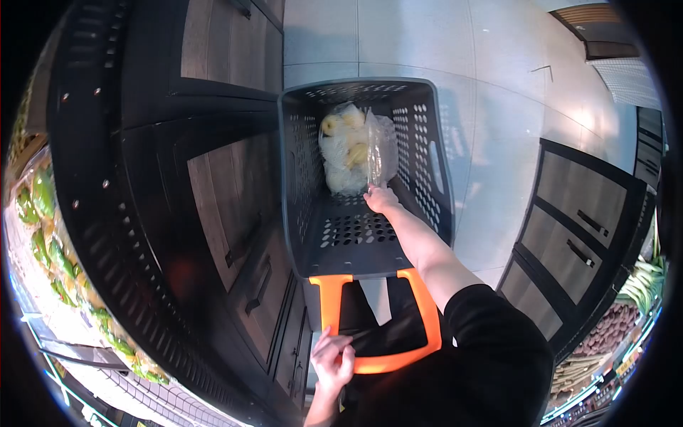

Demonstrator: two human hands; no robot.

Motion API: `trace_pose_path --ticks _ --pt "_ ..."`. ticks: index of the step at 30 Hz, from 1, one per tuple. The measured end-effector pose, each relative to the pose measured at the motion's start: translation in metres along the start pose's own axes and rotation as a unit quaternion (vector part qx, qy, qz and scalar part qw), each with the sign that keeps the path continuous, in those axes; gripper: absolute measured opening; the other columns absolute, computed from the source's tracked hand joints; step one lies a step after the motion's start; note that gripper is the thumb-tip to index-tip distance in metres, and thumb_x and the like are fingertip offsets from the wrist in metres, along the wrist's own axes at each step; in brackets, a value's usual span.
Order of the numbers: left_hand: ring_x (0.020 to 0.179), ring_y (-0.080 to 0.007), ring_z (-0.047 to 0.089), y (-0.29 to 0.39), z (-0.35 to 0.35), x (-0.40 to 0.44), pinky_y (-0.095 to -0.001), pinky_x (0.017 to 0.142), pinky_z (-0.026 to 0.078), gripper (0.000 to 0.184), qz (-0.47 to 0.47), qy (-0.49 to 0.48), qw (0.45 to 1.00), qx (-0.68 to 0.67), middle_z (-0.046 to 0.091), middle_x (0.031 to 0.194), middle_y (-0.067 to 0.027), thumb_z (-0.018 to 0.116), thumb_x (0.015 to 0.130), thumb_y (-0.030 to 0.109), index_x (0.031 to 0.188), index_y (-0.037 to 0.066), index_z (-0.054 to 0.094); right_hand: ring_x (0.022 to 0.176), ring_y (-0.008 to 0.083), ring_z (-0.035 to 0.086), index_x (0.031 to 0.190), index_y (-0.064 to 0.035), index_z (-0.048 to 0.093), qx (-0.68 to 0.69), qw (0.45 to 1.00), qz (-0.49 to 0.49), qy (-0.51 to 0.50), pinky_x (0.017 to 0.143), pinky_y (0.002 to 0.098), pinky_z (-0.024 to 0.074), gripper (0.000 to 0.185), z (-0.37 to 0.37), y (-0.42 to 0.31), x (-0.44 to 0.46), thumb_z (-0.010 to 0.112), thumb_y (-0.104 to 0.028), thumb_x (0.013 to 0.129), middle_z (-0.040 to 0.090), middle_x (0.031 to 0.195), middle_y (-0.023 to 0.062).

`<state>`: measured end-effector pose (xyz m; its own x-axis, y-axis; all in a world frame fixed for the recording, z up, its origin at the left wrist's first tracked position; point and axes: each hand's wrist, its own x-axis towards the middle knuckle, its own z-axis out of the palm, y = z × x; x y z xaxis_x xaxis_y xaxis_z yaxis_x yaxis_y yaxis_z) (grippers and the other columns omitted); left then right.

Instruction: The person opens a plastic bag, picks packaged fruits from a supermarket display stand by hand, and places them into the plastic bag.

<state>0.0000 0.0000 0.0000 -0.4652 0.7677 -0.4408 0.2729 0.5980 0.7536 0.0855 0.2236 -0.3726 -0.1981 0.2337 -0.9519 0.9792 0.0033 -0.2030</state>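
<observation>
Barely identifiable bagged contents (356,154)

Crinkled, glossy transparent plastic bag (383,146), its near end gathered, inside the upright, perforated dark-grey basket (356,83), toward its far edge, near its right wall.

Seen from the basket's (324,254) centre, a filled bag (346,156) lies inside toward twelve o'clock, another bag (386,146) against its three-o'clock side, the right hand (381,198) at that one's six. The handle (331,302) is at six, the left hand (333,358) near seven, cabinets (220,196) at nine.
</observation>
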Motion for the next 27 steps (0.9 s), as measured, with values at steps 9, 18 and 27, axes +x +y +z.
trace_pose_path --ticks 9,18,27 --pt "0.07 -0.0223 0.068 -0.007 0.008 0.012 -0.0446 0.092 0.049 0.011 0.004 -0.013 1.0 0.01 0.068 0.071 -0.0072 0.061 0.074 0.012 0.075 0.004 0.068 0.128 0.035 0.044 0.134 -0.0068 0.048 -0.01 0.998 0.006 0.063 0.106 0.0423 0.0372 0.053 0.011 0.017 0.082 0.045 -0.042 0.094 0.039 0.143 0.0213" --pt "0.067 -0.0225 0.067 -0.004 0.007 0.014 -0.0446 0.092 0.048 0.018 0.001 -0.02 1.0 0.007 0.065 0.061 -0.0037 0.056 0.081 0.014 0.077 0.001 0.068 0.077 0.0389 0.066 0.078 -0.0071 0.069 0.141 0.904 -0.128 0.384 0.067 0.0423 0.0537 0.012 0.004 0.021 0.04 0.058 -0.009 0.081 0.064 0.077 0.0228" --pt "0.072 -0.0253 0.066 -0.001 0.006 0.008 -0.0342 0.085 0.05 0.018 0.001 0.004 1.0 -0.023 0.067 0.074 -0.0105 0.057 0.086 0.013 0.085 -0.002 0.067 0.073 0.0123 0.058 0.109 0.0001 0.059 0.308 0.89 -0.278 0.188 0.069 0.0273 0.0492 0.032 -0.072 -0.013 -0.141 0.063 0.006 0.078 0.059 0.075 0.0044"
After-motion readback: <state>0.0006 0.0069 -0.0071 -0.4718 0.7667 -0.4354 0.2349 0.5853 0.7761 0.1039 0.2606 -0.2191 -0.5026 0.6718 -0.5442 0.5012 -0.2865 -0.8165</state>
